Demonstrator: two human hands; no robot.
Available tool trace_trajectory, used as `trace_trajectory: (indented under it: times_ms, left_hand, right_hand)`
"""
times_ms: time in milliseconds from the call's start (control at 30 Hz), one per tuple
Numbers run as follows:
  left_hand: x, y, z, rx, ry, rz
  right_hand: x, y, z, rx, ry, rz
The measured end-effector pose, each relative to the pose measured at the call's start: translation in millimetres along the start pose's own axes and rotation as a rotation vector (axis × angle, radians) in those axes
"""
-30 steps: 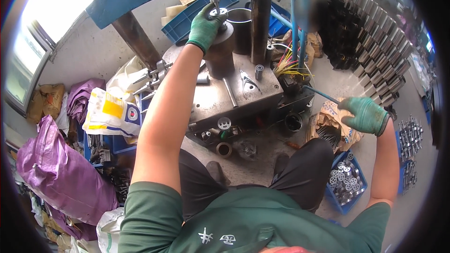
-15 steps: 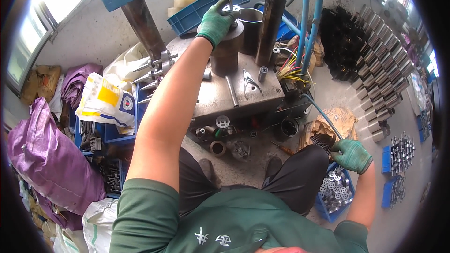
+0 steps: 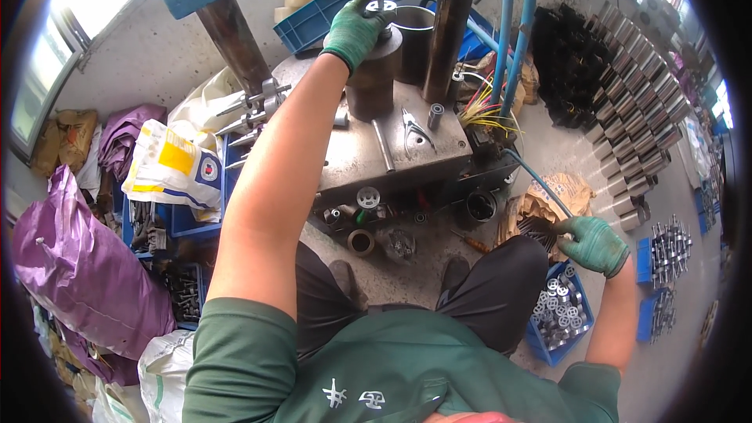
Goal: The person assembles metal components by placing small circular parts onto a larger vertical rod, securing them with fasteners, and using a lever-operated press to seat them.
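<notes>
My left hand (image 3: 356, 29), in a green glove, reaches far forward and grips a small metal part (image 3: 381, 8) on top of the dark cylindrical die (image 3: 370, 82) of a press. A thin rod rises just above that part. The die stands on the grey steel press table (image 3: 376, 153). My right hand (image 3: 593, 244), also gloved green, is low at my right side, closed around the end of a thin blue air hose (image 3: 536, 182), above a blue tray of small metal rings (image 3: 558, 315).
Blue press frame and two dark columns (image 3: 449, 23) overhead. Blue crates (image 3: 329, 1) behind the die. Pliers (image 3: 413, 129) lie on the press table. Rows of metal cylinders (image 3: 638, 137) stand to the right. Purple and white sacks (image 3: 78, 266) pile at the left.
My right hand has dropped from beside the press down toward the tray of rings at my right. My left hand stays on the part atop the die.
</notes>
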State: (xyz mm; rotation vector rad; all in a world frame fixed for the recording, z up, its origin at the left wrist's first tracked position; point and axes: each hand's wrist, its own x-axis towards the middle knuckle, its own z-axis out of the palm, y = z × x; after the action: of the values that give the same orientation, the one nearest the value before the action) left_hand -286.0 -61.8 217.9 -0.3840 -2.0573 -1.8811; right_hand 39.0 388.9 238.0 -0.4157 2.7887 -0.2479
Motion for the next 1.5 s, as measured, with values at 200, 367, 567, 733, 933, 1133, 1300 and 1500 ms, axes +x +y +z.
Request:
trace_trajectory:
  times_ms: [200, 367, 567, 733, 933, 1133, 1300, 1500]
  left_hand:
    - [1, 4, 5, 0.034, 0.002, -0.002]
    - [-13, 21, 8, -0.063, -0.001, -0.061]
    - [-12, 21, -8, -0.090, -0.030, -0.015]
    - [-15, 27, 3, -0.052, -0.037, -0.009]
    - [-18, 28, -1, 0.004, -0.033, -0.022]
    - [-17, 26, -2, 0.076, -0.028, -0.002]
    - [-15, 18, 0, 0.175, 0.019, 0.015]
    - [-15, 20, -2, 0.229, 0.028, -0.004]
  right_hand:
    - [-3, 18, 11, 0.048, 0.018, -0.011]
    - [-4, 13, 11, 0.012, -0.035, -0.031]
    - [0, -2, -8, 0.166, 0.231, 0.065]
    - [38, 42, -30, 0.125, 1.019, -0.098]
    - [112, 71, -101, 0.100, 1.265, -0.156]
    - [116, 101, -107, 0.073, 1.210, -0.091]
    - [70, 86, -67, 0.251, 0.900, -0.021]
    - [3, 25, -7, 0.249, 0.129, 0.072]
